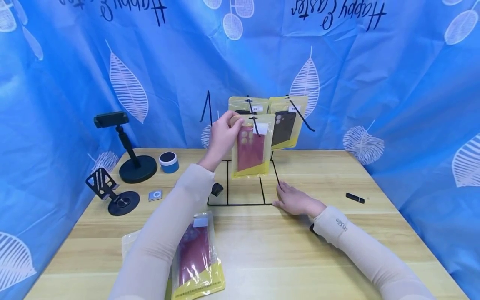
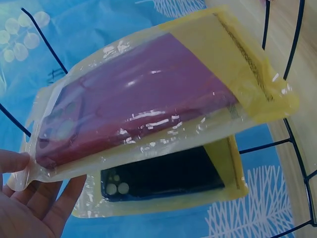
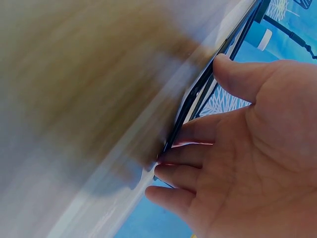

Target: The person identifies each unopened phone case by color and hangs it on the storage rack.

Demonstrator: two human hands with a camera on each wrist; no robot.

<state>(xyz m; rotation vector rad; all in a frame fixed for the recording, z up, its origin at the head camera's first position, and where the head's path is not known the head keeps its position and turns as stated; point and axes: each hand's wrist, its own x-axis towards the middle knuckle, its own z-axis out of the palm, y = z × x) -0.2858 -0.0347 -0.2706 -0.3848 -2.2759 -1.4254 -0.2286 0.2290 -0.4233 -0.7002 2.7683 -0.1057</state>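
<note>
Nearest to me on the bench (image 1: 285,258), a packaged maroon phone case (image 1: 196,258) lies flat in its yellow-edged clear pouch, partly under my left forearm, with a second pouch (image 1: 129,243) showing beneath it. Beyond, my right hand (image 1: 296,202) rests palm-down on the bench, its fingers (image 3: 193,134) straight and relaxed against the base of the black wire display rack (image 1: 243,193), steadying it. Higher, my left hand (image 1: 223,135) pinches the top corner of a hanging maroon case pouch (image 1: 251,146), thumb and fingers closed on the plastic near its hang hole, at the tip of a rack hook (image 1: 255,123); the left wrist view shows this pouch (image 2: 148,104) tilted, with a black case pouch (image 2: 163,181) just behind it. Farther back, two more yellow pouches, one (image 1: 245,106) mostly hidden and the other (image 1: 286,123) holding a dark case, hang on the rear hooks. To the left stand two black phone stands (image 1: 129,146) (image 1: 108,189), a blue tape roll (image 1: 168,161) and a small silver gadget (image 1: 155,195); a black stick-shaped item (image 1: 355,198) lies well to the right. Risks, as I judge them: the pouch could slip off the hook tip if the pinch loosens, and a sideways pull could tip the light rack should the right hand lift.
</note>
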